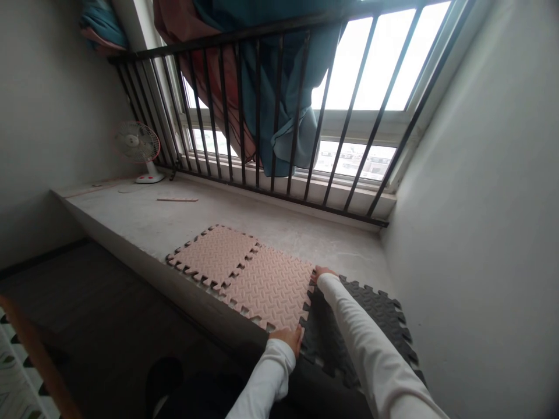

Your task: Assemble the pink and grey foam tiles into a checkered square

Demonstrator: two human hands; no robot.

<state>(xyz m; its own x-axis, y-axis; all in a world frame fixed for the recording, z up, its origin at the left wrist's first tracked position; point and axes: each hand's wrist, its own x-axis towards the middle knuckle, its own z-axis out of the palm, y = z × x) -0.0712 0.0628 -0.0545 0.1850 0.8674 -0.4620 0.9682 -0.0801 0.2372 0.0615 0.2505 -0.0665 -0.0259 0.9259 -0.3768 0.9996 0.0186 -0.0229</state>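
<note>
A pink foam mat tile [275, 282] with a raised tread pattern and jigsaw edges lies on the ledge. Its near right corner is in my left hand [288, 337], with the fingers closed on the edge. At the far right corner, my right hand [325, 272] grips the same tile, its fingertips partly hidden. A second pink tile [216, 253] sits along its left side, and dark gaps show at the seam between them. To the right is a dark grey foam mat tile [375, 308], partly covered by my right forearm.
A black metal railing [257, 110] runs along the window side, with blue and pink curtains [271, 87] behind it. A small fan [137, 145] stands at the ledge's far left. A thin pink strip [177, 199] lies nearby. A white wall [480, 233] bounds the right.
</note>
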